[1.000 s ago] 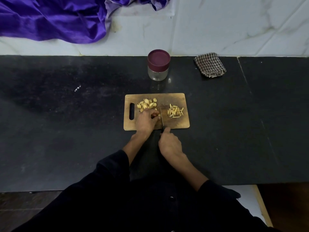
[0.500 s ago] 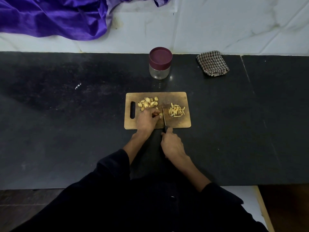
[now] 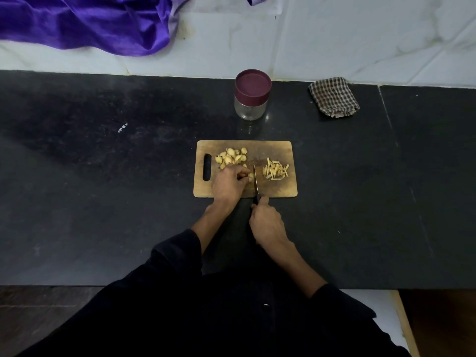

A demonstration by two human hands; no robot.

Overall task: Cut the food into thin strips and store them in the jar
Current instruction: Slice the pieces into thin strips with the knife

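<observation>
2 pale yellow food piles [image 3: 231, 158], thin strips [image 3: 276, 170], wooden board [image 3: 273, 189]

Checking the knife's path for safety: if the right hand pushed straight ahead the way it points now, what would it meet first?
Probably the near edge of the cutting board. The right hand holds the knife pointing away from the person; further along that line stands the jar, though depth is unclear.

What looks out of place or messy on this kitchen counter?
Little stands out. A purple cloth droops down the wall tiles toward the counter, odd beside food work. The jar still has its lid on. Food stays on the cutting board; nothing has spilled.
</observation>
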